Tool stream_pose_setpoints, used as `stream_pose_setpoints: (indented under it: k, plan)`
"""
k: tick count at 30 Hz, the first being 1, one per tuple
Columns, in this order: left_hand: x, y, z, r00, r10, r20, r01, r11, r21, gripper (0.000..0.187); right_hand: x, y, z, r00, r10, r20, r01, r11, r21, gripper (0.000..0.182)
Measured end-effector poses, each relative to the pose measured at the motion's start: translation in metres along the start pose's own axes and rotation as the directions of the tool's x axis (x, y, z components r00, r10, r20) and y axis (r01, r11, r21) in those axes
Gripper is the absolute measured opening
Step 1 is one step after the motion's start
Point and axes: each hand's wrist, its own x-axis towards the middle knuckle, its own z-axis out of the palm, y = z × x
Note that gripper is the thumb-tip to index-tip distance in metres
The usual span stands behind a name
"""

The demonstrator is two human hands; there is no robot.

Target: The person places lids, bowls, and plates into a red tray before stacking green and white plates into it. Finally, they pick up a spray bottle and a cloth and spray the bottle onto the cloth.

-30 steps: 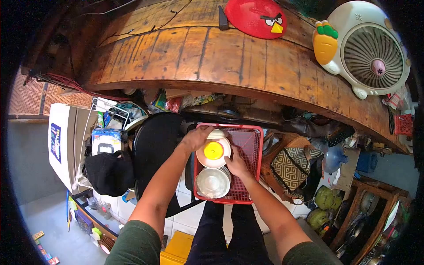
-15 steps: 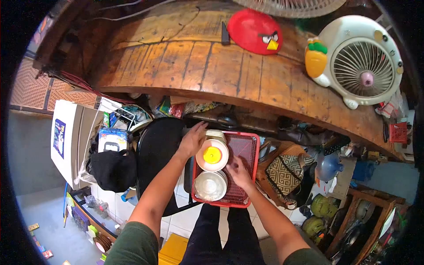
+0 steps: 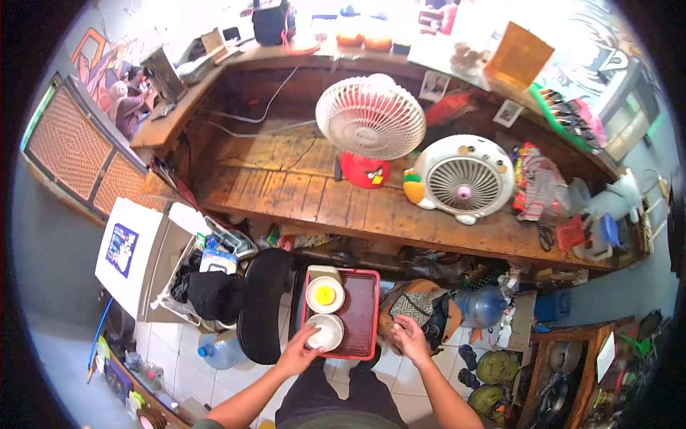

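A red plastic basket sits in front of me, with stacked bowls along its left side. The farther stack is topped by a white bowl with a yellow round thing inside. Nearer to me is another white bowl, and my left hand has its fingers and thumb on its left rim. My right hand hovers right of the basket, holding nothing visible, its fingers loosely bent and apart. Behind the bowls, a pale stacked item shows at the basket's far end.
A black chair stands left of the basket; a patterned bag lies right of it. Ahead runs a wooden counter carrying a red-based fan and a white fan. Green gas cylinders stand at right.
My view has tilted up, showing more of the counter. My left hand has moved from the farther stack to the nearer bowl. My right hand has drawn away from the bowls to the right.
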Motion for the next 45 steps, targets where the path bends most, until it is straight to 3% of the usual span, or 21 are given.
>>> stream_pose_setpoints:
  k: [4, 10, 11, 14, 16, 19, 25, 30, 31, 33, 43, 45]
  plan:
    - [0.009, 0.041, -0.011, 0.993, 0.072, 0.098, -0.068, 0.997, -0.048, 0.053, -0.036, -0.057, 0.011, 0.988, -0.065, -0.142, 0.084, 0.987, 0.135, 0.036]
    - [0.036, 0.086, -0.054, 0.949, 0.303, 0.093, -0.291, 0.948, -0.126, 0.051, -0.102, -0.111, 0.055, 0.952, -0.151, -0.265, 0.217, 0.946, 0.242, 0.037]
    - [0.035, 0.100, -0.061, 0.965, 0.238, 0.109, -0.205, 0.947, -0.248, 0.051, -0.113, -0.114, 0.064, 0.946, -0.141, -0.293, 0.219, 0.942, 0.253, 0.037]
    - [0.031, 0.102, -0.068, 0.944, 0.303, 0.129, -0.247, 0.910, -0.333, 0.048, -0.140, -0.123, 0.086, 0.931, -0.208, -0.299, 0.299, 0.905, 0.304, 0.037]
    - [0.029, 0.100, -0.063, 0.944, 0.294, 0.152, -0.170, 0.825, -0.538, 0.045, -0.161, -0.127, 0.096, 0.914, -0.227, -0.335, 0.332, 0.895, 0.297, 0.037]
    - [0.027, 0.102, -0.052, 0.910, 0.322, 0.260, -0.085, 0.760, -0.644, 0.044, -0.190, -0.128, 0.094, 0.873, -0.269, -0.406, 0.399, 0.873, 0.281, 0.038]
    - [0.023, 0.140, -0.023, 0.782, 0.369, 0.503, -0.012, 0.815, -0.580, 0.042, -0.261, -0.111, 0.078, 0.742, -0.272, -0.613, 0.504, 0.830, 0.241, 0.036]
    - [0.003, 0.187, 0.009, 0.669, 0.427, 0.608, -0.019, 0.828, -0.561, 0.041, -0.323, -0.085, 0.069, 0.621, -0.246, -0.744, 0.554, 0.809, 0.196, 0.039]
    - [-0.004, 0.196, 0.019, 0.655, 0.442, 0.614, 0.010, 0.806, -0.591, 0.042, -0.336, -0.078, 0.070, 0.559, -0.214, -0.801, 0.580, 0.792, 0.193, 0.039]
    - [-0.022, 0.213, 0.034, 0.591, 0.438, 0.678, 0.046, 0.820, -0.570, 0.047, -0.362, -0.067, 0.066, 0.559, -0.217, -0.800, 0.559, 0.811, 0.171, 0.038]
    - [-0.118, 0.259, 0.136, 0.257, 0.436, 0.862, 0.169, 0.858, -0.484, 0.049, -0.506, 0.015, 0.070, 0.268, -0.083, -0.960, 0.615, 0.782, 0.104, 0.040]
    - [-0.141, 0.272, 0.153, 0.235, 0.383, 0.893, 0.212, 0.877, -0.432, 0.051, -0.534, 0.033, 0.076, 0.257, -0.037, -0.966, 0.607, 0.784, 0.131, 0.041]
